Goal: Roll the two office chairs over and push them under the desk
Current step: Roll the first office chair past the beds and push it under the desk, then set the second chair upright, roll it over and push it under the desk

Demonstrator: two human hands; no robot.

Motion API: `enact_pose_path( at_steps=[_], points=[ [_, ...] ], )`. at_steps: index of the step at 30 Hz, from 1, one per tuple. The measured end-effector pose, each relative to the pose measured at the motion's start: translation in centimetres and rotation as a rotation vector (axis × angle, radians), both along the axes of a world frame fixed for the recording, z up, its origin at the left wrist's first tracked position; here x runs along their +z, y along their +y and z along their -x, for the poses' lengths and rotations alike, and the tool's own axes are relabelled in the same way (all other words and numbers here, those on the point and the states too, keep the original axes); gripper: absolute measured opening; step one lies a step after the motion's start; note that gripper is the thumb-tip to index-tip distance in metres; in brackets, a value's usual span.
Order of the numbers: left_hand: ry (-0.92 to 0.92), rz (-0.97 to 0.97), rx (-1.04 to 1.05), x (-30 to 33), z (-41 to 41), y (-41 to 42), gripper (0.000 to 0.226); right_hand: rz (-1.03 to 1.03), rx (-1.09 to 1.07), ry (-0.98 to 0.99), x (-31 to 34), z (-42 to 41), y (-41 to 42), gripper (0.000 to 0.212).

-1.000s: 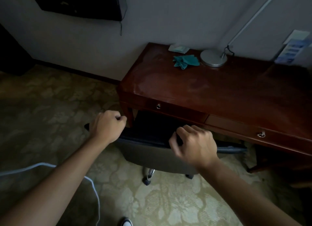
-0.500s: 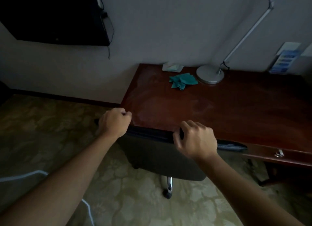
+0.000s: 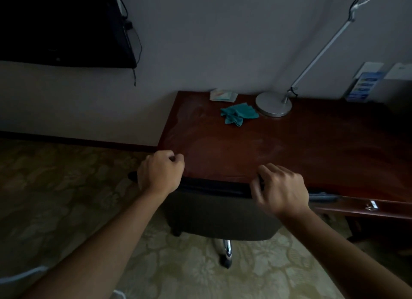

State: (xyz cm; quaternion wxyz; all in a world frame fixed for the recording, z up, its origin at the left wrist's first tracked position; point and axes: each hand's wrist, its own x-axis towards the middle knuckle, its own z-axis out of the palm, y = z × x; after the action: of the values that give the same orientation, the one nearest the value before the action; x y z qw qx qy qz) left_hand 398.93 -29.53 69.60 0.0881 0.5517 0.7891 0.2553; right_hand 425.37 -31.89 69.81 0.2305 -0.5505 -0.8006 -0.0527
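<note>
Chair (image 3: pixel 223 218) number one sits right against the front edge of the desk (image 3: pixel 278 147), its backrest top level with the desktop and its seat hidden beneath. We hold that top edge with both hands: our left hand (image 3: pixel 159 172) is curled shut over the left corner, and our right hand (image 3: pixel 282 188) is hooked over the rim nearer the right, though blur keeps us from telling how firmly its fingers close. We judge the chair fairly heavy but easy to move, since a chrome leg with a caster (image 3: pixel 226 262) shows below and should roll, if a little stiffly, on the patterned carpet (image 3: pixel 55 187). The padded backrest looks firm enough to push on, and its top rim is the natural handhold. We cannot see a second chair from here.
</note>
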Motion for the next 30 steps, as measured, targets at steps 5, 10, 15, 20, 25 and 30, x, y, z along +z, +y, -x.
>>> enact_pose_path(
  at_steps=[5,10,15,20,25,30],
  points=[
    [0.004,-0.025,-0.003,-0.3,0.2,0.1,0.046,-0.004,-0.005,0.000,-0.1,0.0,0.1,0.025],
    [0.012,-0.042,0.020,-0.4,0.1,0.0,0.045,-0.002,-0.013,0.029,-0.4,-0.1,0.1,0.023],
    [0.204,0.130,-0.038,0.8,-2.6,-2.4,0.034,0.096,0.065,0.139,-0.3,-0.3,-0.5,0.023],
    [0.260,0.105,-0.363,3.4,-13.9,-5.4,0.018,0.161,-0.061,0.560,1.2,-3.9,-4.1,0.024],
    [0.160,0.025,-0.637,5.6,-28.4,-6.3,0.020,0.103,-0.351,0.646,2.5,-16.5,-10.7,0.027],
    [-0.011,0.047,-0.963,7.1,-43.9,-9.2,0.022,0.019,-0.707,0.798,5.5,-30.1,-16.9,0.032]
  ],
)
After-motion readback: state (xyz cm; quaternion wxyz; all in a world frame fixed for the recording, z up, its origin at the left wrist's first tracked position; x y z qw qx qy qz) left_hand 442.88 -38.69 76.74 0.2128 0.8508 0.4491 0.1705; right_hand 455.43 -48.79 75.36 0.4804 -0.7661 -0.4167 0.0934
